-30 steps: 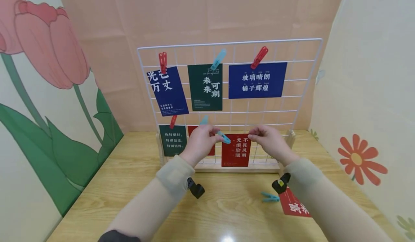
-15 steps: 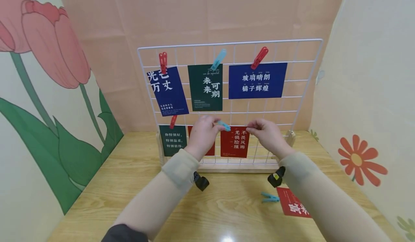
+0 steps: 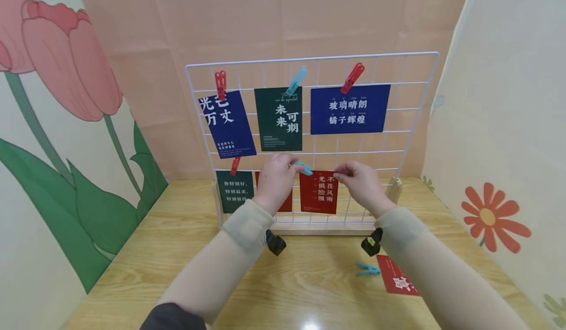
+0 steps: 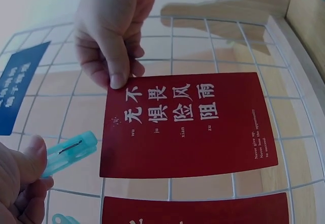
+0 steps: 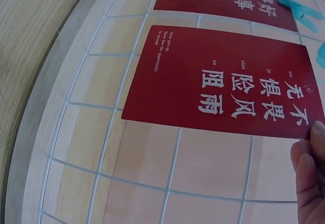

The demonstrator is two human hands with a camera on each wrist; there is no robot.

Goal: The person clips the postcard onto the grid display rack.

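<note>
My left hand pinches a light-blue clothespin between thumb and fingers. The clothespin's tip points at the top edge of a red card with white characters, a small gap apart in the left wrist view. At its upper right corner, my right hand pinches that card between thumb and forefinger. The card hangs upright in front of the lower part of a white wire grid rack. Another red card hangs just left of it, partly behind my left hand, with its own light-blue clothespin.
Above hang a tilted blue card, a green card and a wide blue card, each under a clothespin. A second green card hangs lower left. On the table lie a loose light-blue clothespin and a red card.
Both hands have risen, bringing the red card and the clothespin higher against the grid. The card's top edge now lies near the grid's lower crossbar.
</note>
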